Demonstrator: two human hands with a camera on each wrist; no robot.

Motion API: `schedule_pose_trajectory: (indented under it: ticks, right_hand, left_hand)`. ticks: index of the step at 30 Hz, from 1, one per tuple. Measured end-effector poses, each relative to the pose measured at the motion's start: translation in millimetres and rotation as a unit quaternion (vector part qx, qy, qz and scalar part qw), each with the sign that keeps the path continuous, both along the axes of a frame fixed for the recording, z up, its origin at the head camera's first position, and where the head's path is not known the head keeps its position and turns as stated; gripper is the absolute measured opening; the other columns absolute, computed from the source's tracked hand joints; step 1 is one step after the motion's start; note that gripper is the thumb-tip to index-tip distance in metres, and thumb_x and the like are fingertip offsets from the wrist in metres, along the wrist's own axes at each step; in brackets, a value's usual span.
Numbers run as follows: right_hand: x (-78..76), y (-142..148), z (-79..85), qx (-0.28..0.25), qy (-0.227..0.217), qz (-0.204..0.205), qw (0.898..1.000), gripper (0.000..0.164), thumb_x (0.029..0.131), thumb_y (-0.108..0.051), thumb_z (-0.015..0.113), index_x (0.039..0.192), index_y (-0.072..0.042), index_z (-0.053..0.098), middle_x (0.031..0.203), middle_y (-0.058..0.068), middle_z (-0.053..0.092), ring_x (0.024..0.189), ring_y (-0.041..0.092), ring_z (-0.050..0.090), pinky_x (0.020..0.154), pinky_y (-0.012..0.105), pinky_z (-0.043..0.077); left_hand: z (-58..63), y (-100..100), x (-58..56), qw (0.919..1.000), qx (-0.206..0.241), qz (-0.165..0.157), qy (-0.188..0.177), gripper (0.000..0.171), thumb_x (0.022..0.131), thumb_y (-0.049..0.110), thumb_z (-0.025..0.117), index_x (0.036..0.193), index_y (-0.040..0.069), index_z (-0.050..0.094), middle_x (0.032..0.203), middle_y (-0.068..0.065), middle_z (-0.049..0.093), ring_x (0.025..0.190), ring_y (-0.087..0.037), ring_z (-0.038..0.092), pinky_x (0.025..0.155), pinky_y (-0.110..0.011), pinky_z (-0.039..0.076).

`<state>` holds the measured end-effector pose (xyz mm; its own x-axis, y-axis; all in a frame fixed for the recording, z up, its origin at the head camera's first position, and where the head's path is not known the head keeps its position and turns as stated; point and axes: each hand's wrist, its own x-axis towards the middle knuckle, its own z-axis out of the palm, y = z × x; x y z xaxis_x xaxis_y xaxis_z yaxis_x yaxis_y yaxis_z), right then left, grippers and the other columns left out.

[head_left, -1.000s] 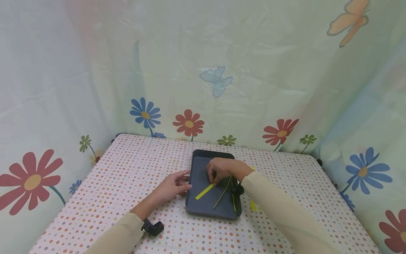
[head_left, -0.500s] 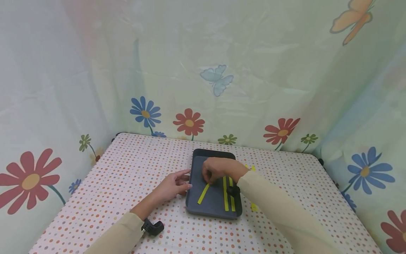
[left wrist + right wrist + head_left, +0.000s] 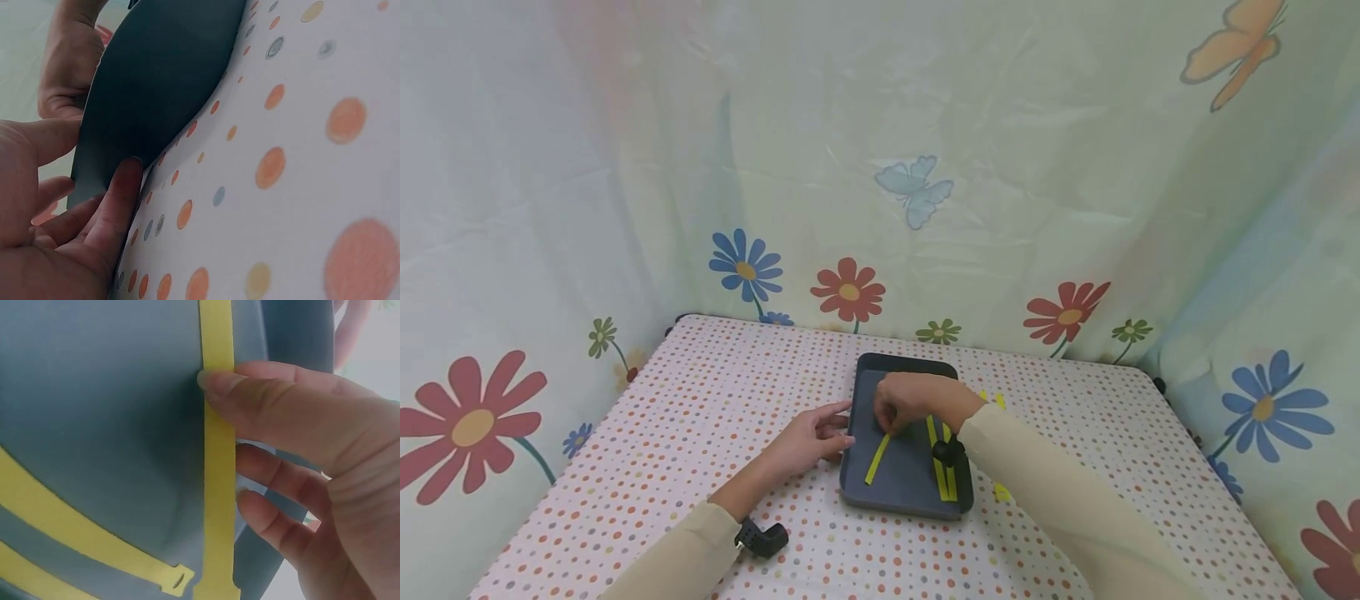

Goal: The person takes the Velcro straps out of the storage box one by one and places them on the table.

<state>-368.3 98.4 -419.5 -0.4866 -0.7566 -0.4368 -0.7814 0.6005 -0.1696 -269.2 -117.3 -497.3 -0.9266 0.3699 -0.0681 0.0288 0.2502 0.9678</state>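
My right hand (image 3: 917, 400) reaches over the dark grey tray (image 3: 891, 505) and pinches a flat yellow strip (image 3: 876, 462) between thumb and fingers. In the right wrist view the strip (image 3: 219, 462) runs lengthwise near a tray wall, with a widened end at the bottom. Two more yellow strips (image 3: 81, 525) lie in the tray beside it; one shows a slotted tab. My left hand (image 3: 801, 437) rests against the tray's left side. The left wrist view has its thumb and fingertips touching the tray's outer wall (image 3: 156, 81), fingers loosely bent.
More yellow pieces (image 3: 1002, 492) lie on the dotted tablecloth (image 3: 760, 375) right of the tray, partly hidden by the right forearm. A flower-printed curtain (image 3: 985, 208) stands behind and at both sides of the table.
The right hand has moved slightly left, and its strip has swung closer to lengthwise. The two strips at the tray's right have shifted, their near ends now close together. My left hand stays put.
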Motion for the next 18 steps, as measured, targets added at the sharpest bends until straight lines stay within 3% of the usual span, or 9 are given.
schedule_pose_trajectory:
  ticks: [4, 13, 18]
  right_hand:
    - [-0.7, -1, 1.2, -0.013, -0.005, -0.001, 1.0, 0.016, 0.088, -0.013, 0.082, 0.077, -0.024, 0.076, 0.078, -0.015, 0.068, 0.072, 0.003, 0.06, 0.069, 0.02, 0.053]
    - [0.0, 0, 12.9, -0.016, -0.006, -0.028, 0.999, 0.008, 0.09, -0.015, 0.081, 0.085, -0.021, 0.077, 0.083, -0.014, 0.068, 0.079, 0.006, 0.062, 0.076, 0.024, 0.056]
    - [-2.7, 8, 18.6, -0.051, -0.012, -0.036, 0.998, 0.008, 0.088, -0.012, 0.081, 0.085, -0.018, 0.077, 0.083, -0.012, 0.07, 0.078, 0.005, 0.063, 0.076, 0.025, 0.056]
  left_hand:
    - [-0.6, 0, 0.2, 1.0, 0.001, 0.0, 0.0, 0.068, 0.098, 0.021, 0.072, 0.158, 0.012, 0.04, 0.149, -0.021, 0.055, 0.108, -0.02, 0.072, 0.083, -0.033, 0.063]
    - [0.3, 0, 0.8, 1.0, -0.001, -0.005, -0.001, 0.068, 0.099, 0.023, 0.071, 0.158, 0.014, 0.04, 0.15, -0.02, 0.054, 0.115, -0.022, 0.07, 0.085, -0.033, 0.063]
    - [-1.0, 0, 0.2, 1.0, 0.004, 0.0, -0.001, 0.068, 0.098, 0.021, 0.071, 0.158, 0.012, 0.04, 0.15, -0.021, 0.055, 0.115, -0.023, 0.07, 0.084, -0.034, 0.063]
